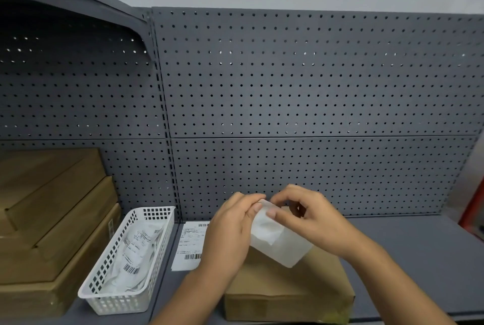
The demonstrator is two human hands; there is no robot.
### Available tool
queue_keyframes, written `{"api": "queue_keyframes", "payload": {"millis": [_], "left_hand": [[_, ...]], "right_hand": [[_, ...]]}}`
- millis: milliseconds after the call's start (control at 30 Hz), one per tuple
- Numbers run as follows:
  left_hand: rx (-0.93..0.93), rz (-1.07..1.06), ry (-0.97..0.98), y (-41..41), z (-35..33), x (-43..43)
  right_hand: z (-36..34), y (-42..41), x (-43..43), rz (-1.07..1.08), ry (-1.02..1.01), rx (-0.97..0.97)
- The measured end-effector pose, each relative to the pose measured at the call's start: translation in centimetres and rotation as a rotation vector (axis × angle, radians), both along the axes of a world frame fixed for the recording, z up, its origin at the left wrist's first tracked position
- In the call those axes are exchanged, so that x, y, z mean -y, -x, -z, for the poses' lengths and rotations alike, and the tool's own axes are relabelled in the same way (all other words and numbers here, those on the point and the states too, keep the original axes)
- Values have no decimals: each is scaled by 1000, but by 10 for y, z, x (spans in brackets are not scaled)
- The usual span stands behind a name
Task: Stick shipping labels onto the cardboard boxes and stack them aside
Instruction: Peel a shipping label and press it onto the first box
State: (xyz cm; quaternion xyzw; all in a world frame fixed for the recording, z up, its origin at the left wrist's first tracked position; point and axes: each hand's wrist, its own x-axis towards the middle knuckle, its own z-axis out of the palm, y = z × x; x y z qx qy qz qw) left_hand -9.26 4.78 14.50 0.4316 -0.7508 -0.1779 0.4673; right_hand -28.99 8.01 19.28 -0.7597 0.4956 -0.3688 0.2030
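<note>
Brown cardboard forms the box (288,288) that is set on the grey shelf (406,259) at the near centre, with its lid closed. Just above its far left corner a white label sheet (272,240) is held in the air by both hands. The sheet's far top corner is pinched by the left hand (230,230) between thumb and curled fingers. The same corner is pinched from the right by the thumb and forefinger of the right hand (309,217), whose other fingers are loosely curled. No print can be made out on the sheet. Left of the box a printed shipping label (190,243) with barcodes is laid flat on the shelf, partly hidden by the left wrist. Further left a white plastic basket (123,303) is filled with crumpled label papers (136,254). At the far left several flat cardboard boxes (52,219) are stacked against the grey pegboard (288,88), by which the shelf is backed.
</note>
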Motion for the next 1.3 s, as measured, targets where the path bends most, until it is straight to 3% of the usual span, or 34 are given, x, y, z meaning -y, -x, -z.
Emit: {"api": "queue_keyframes", "payload": {"millis": [133, 233, 333, 433, 600, 767, 933, 1300], "left_hand": [[67, -46, 35, -2, -1, 4], [26, -91, -46, -1, -1, 1], [-167, -142, -119, 5, 2, -6], [-443, 28, -361, 18, 0, -14], [-679, 187, -510, 36, 3, -16], [-687, 199, -438, 30, 7, -16], [-639, 165, -463, 21, 15, -13], [-766, 129, -595, -4, 22, -11]], "right_hand": [[4, 2, 4, 85, 9, -66], [7, 2, 7, 227, 72, 65], [10, -2, 5, 353, 155, 243], [13, -11, -1, 399, 192, 390], [24, -34, -16, 338, 109, 382], [31, -46, -26, 302, 29, 333], [43, -45, -27, 340, -24, 423], [69, -29, -18, 241, -163, 824]]}}
